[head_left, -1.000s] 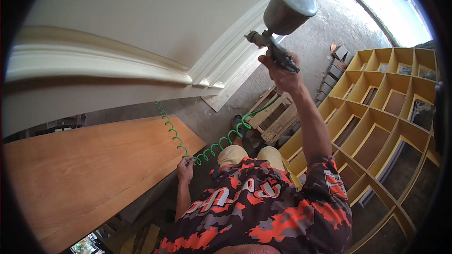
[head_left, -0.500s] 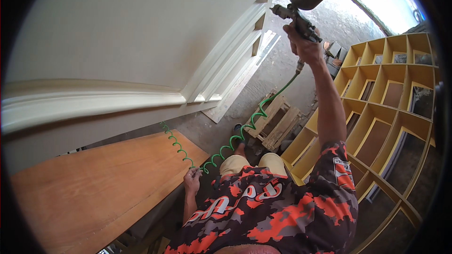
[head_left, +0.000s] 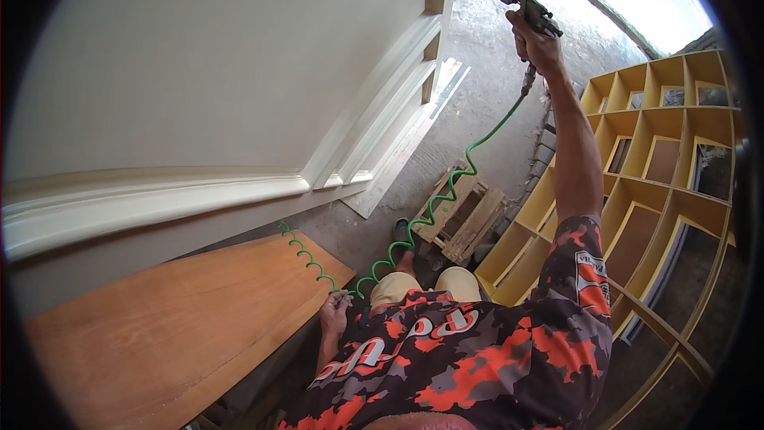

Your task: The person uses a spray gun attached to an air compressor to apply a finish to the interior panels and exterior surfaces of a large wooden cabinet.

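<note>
A spray gun (head_left: 527, 9) with a grey metal cup on top is gripped in my right hand (head_left: 538, 46), held out far ahead at the upper right. Its nozzle points left, toward the large white panelled piece (head_left: 215, 64), with a gap between them. From the gun's handle a green coiled air hose (head_left: 434, 207) runs down to my left hand (head_left: 334, 310). The fingers of that hand are closed around the hose, low and close to my body. Past it, the hose's loose coils trail over the edge of a brown wooden board.
The brown wooden board (head_left: 175, 318) lies at the lower left, under the white piece. A small wooden pallet (head_left: 458, 215) sits on the concrete floor (head_left: 477, 72) ahead of my feet. A yellow shelf frame with many compartments (head_left: 637, 167) stands along my right.
My right hand and the spray gun have moved right and slightly up, farther from the white piece. The hose has stretched along with it. My left hand has shifted slightly right and down, still holding the hose.
</note>
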Available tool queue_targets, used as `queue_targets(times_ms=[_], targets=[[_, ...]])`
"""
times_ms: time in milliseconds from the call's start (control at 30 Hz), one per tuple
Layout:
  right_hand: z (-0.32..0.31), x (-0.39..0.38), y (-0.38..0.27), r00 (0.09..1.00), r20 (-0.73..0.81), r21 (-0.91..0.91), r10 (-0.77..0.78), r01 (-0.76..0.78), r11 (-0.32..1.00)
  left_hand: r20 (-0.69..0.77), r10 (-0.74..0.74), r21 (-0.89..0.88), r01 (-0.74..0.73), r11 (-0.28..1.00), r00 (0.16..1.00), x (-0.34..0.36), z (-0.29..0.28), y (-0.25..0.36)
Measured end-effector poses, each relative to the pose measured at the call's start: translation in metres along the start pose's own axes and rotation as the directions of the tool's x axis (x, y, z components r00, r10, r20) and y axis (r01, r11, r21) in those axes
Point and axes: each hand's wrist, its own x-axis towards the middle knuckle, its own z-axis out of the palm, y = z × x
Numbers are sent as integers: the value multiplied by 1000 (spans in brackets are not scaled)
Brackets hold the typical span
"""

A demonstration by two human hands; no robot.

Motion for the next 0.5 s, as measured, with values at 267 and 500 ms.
queue_targets(times_ms=[267, 500], targets=[[-16, 45, 10, 999, -26, 32, 34, -33, 999, 21, 27, -36, -26, 999, 999, -3, 6, 0], [-14, 64, 7, 973, -226, -79, 42, -61, 995, 15, 30, -52, -29, 998, 999, -3, 12, 4]])
